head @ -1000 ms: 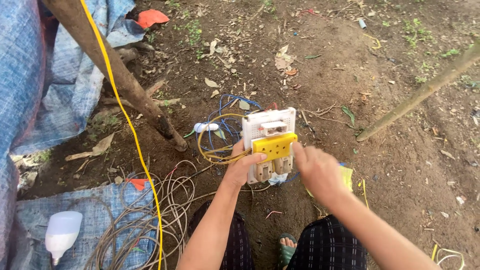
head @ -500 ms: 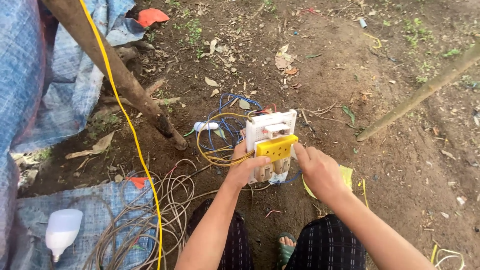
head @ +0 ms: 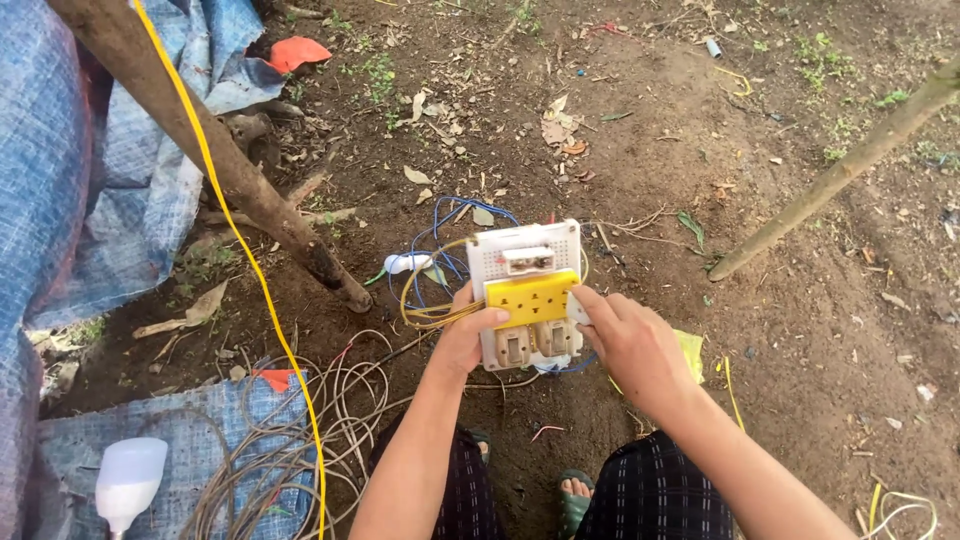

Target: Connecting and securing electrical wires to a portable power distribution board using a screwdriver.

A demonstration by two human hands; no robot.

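Note:
I hold a white electrical board (head: 525, 250) above the dirt, with a yellow socket (head: 530, 298) across its middle and switches along its lower edge. My left hand (head: 466, 340) grips the board's left lower side, thumb lying on the yellow socket. My right hand (head: 630, 345) touches the socket's right end with its fingertips. Yellow and blue wires (head: 430, 285) loop out from behind the board on the left.
A leaning wooden pole (head: 215, 160) and a yellow cord (head: 240, 240) cross the left side beside a blue tarp (head: 50, 180). Coiled grey cable (head: 290, 440) and a white bulb (head: 128, 480) lie at lower left. A thin pole (head: 840, 170) slants at right.
The board has dropped slightly and moved closer to me. My right hand has shifted left from beside the board onto the yellow socket's right end.

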